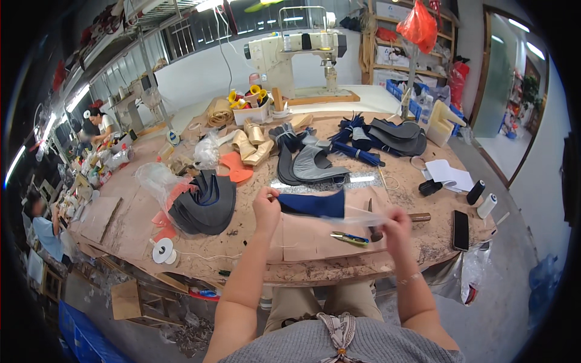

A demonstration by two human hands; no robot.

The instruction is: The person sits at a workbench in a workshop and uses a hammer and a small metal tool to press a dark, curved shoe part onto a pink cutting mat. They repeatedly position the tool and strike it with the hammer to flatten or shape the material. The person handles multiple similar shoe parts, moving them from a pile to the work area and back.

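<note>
Pinched in my left hand (266, 210) is the left end of a dark blue cut piece of material (311, 204), held over the table. My right hand (397, 231), slightly blurred, is closed on a whitish see-through strip (365, 216) that stretches from the blue piece's right end. Below the strip lie yellow-green thread snips (349, 238). A hammer (419, 217) rests beside my right hand, its head partly hidden. To the left sits a stack of curved dark grey pieces (209, 206); further off lie more grey pieces (311, 166).
A pinkish-brown sheet (315, 242) covers the near table. White thread spool (163, 251) is at left; phone (460, 230), thread cones (486, 206) and papers (451, 175) are at right. Behind stand a sewing machine (296, 60) and a yellow-spool box (251, 112). Other people sit far left.
</note>
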